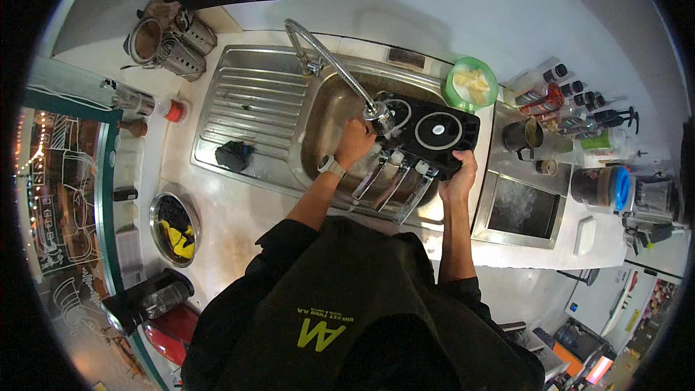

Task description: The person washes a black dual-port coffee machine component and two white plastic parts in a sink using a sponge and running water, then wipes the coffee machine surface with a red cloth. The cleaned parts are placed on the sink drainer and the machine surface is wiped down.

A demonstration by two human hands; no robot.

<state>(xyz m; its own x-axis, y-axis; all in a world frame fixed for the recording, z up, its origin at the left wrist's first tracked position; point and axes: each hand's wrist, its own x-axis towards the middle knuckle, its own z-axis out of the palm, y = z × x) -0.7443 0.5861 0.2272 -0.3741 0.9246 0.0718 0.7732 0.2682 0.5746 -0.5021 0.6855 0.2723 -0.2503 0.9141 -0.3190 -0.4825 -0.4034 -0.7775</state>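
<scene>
My right hand (459, 174) grips the lower right corner of a black plastic unit (469, 125), thumb on its top face. The unit lies tilted over the steel sink basin (328, 100). Pale rings mark its face, and three long narrow arms (392, 187) stick out toward me. My left hand (355, 144), with a pale watch at the wrist, is at the unit's left side, under the faucet's spray head (378, 119). Its fingertips are partly hidden there, so whether they hold anything is unclear. The flexible metal faucet hose (331, 57) arches above the basin.
A green bowl (449, 89) with pale yellow pieces stands behind the unit. On the ribbed drainboard (255, 114) lies a dark crumpled cloth (234, 156). Bottles (543, 98) and a dark pitcher (516, 138) line the right; a steel bowl (195, 217) sits left.
</scene>
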